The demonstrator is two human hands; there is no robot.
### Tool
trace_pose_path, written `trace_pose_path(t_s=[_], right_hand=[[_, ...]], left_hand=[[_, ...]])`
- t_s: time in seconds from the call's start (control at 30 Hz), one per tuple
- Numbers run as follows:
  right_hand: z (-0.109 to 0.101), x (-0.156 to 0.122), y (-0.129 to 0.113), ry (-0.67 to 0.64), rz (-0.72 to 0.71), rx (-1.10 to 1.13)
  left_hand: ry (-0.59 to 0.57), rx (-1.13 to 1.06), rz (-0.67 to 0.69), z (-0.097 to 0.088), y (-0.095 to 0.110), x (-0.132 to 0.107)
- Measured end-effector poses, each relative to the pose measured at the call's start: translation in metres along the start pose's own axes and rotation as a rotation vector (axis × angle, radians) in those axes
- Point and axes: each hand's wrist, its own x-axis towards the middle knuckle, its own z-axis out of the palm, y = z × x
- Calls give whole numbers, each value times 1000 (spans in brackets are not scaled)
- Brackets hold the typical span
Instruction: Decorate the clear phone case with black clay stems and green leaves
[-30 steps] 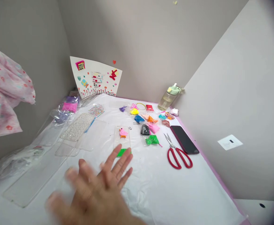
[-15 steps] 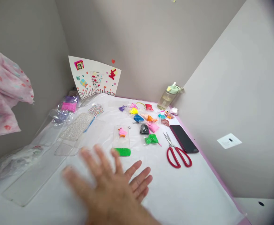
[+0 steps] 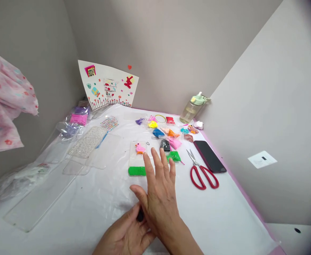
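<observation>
A small lump of black clay (image 3: 140, 215) shows between my two palms, over the near part of the table. Underneath, my left hand (image 3: 126, 228) is turned palm up with its fingers loosely curled, and the lump rests against it. My right hand (image 3: 162, 194) lies across it, palm down, fingers stretched out and spread. Just beyond the right fingertips is a clear phone case (image 3: 132, 156) with a green clay band (image 3: 136, 171) across its near end and a pink clay duck (image 3: 140, 148) on it. The right fingers partly cover that case's right side.
Bagged clay, including a black packet (image 3: 165, 145) and a green packet (image 3: 174, 156), lies beyond the hands. Red-handled scissors (image 3: 197, 170), a phone (image 3: 210, 156) and a bottle (image 3: 192, 109) are to the right. Clear cases (image 3: 42, 198) and loose beads (image 3: 109, 123) lie left.
My right hand has swung right and forward across the left one, and its blur has gone. My left hand has drawn back toward me and left, bringing the black lump into sight.
</observation>
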Motion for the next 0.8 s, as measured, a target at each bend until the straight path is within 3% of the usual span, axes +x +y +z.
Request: trace_pose_path(t_s=[0.17,0.3,0.47,0.57,0.67,0.8], right_hand=[[-14,-20,1,15,-25,201],[-23,-35,-7,-149,-92,443],[-17,-42,-12,-223,-1,577],[-15,-43,-11,-243,101,761],[-17,-43,-10,-251,257,946],[-17,-45,-12,-229,362,1034]], left_hand=[[121,-56,27,-5,8,-8],[199,76,105,-10,10,-17],[154,263,131,-20,6,-32],[162,518,155,-29,14,-35],[222,876,275,-43,27,-35],[284,1144,326,-51,35,-38]])
